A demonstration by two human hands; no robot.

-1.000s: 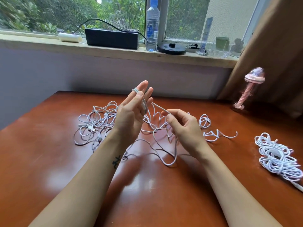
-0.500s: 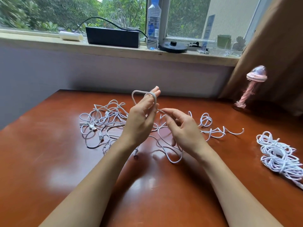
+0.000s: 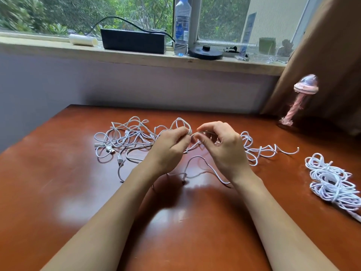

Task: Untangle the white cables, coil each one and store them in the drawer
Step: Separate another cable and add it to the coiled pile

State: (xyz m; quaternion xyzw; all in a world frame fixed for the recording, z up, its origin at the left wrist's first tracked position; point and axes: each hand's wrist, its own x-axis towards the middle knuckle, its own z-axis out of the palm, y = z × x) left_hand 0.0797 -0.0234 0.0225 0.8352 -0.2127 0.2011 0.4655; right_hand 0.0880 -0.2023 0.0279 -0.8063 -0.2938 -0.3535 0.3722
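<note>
Above tangle [image 3: 125,139], pinched cable [image 3: 201,132] runs sideways.

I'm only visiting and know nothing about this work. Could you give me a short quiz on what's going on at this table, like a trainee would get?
1. Fill in: the left hand and the right hand both pinch one white ____.
2. Where does the coiled bundle lie? A) on the windowsill B) at the right side of the table C) in a drawer
3. True or false: a tangle of loose cables lies on the table behind the hands.
Key: 1 cable; 2 B; 3 true.
</note>
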